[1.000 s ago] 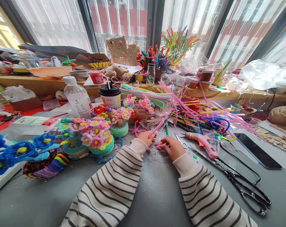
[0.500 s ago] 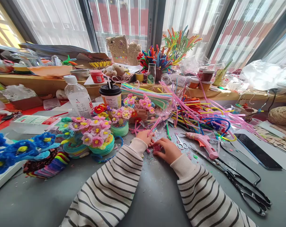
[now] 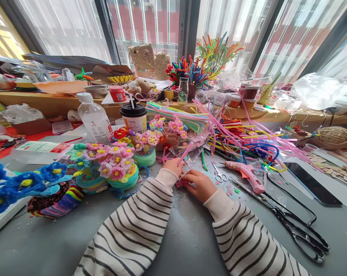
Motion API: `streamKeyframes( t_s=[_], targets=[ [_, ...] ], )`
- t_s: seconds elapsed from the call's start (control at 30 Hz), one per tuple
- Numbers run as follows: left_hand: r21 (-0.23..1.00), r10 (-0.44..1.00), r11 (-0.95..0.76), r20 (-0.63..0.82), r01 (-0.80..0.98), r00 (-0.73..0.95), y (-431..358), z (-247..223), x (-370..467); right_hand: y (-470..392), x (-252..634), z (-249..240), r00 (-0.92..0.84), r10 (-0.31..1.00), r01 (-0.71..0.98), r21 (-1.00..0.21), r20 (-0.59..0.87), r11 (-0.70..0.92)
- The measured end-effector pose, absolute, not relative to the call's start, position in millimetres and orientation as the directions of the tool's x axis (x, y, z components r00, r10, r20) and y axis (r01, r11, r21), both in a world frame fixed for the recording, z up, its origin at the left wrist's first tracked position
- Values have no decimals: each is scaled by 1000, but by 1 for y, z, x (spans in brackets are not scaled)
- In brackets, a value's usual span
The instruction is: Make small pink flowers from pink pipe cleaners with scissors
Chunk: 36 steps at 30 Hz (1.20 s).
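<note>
My left hand [image 3: 174, 167] is closed around pink pipe cleaners [image 3: 186, 151], whose ends stick up beyond its fingers. Just right of it, my right hand [image 3: 198, 184] pinches the lower part of the same pink piece, its fingertips close to the left hand. The fingers partly hide the piece between them. Small white-handled scissors [image 3: 221, 176] lie to the right of my right hand, beside a pink glue gun [image 3: 246, 174]. Pink fuzzy flowers [image 3: 118, 163] in a green-banded pot stand to the left of my left hand.
Large black-handled scissors [image 3: 294, 222] and a phone [image 3: 313, 182] lie at the right. A lidded cup [image 3: 133, 119] and a plastic bottle [image 3: 95, 120] stand at the back left. Loose pipe cleaners [image 3: 233, 134] spread across the back. Blue flowers [image 3: 25, 183] are at the far left.
My right hand has moved slightly left, closer to my left hand. My left hand has shifted a little to the left with the pink pipe cleaners.
</note>
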<state>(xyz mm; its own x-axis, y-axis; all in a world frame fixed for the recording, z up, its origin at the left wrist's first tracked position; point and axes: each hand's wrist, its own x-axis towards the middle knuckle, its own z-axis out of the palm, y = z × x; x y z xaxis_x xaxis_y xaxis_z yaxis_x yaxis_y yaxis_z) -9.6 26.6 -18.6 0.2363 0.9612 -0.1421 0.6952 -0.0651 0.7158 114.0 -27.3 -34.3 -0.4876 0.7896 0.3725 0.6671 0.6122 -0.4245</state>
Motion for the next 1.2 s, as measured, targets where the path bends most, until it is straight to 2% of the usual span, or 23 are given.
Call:
streamKeyframes(
  t_s=[0.1, 0.23, 0.43, 0.53, 0.83, 0.93, 1.0, 1.13, 1.2],
  targets=[
    [686, 963, -79, -135, 723, 233, 29, -21, -11, -27, 111, -35, -490, 807, 715, -378, 330, 589],
    [663, 955, -85, -158, 743, 250, 27, -22, -11, -24, 126, -31, -369, 892, 826, -347, 262, 444],
    [656, 952, -75, -176, 751, 249, 24, -19, -10, -25, 154, -23, -288, 945, 861, -392, 152, 325],
    [663, 950, -67, -186, 745, 251, 24, -19, -10, -26, 157, -20, -312, 945, 850, -413, 102, 326],
    [776, 872, -109, -225, 622, 434, 19, -18, -6, -25, 146, -24, -444, 883, 772, -434, 154, 464],
    [809, 864, -75, -239, 583, 443, 20, -19, -6, -27, 151, -19, -418, 893, 772, -452, 170, 447],
    [834, 864, -29, -257, 551, 433, 20, -20, -6, -29, 157, -14, -383, 914, 797, -453, 132, 399],
    [861, 843, 70, -321, 504, 431, 19, -19, -3, -33, 165, -8, -397, 917, 813, -478, -36, 333],
    [863, 831, 85, -337, 498, 442, 17, -18, -2, -34, 164, -9, -401, 914, 812, -486, -58, 325]
  ],
)
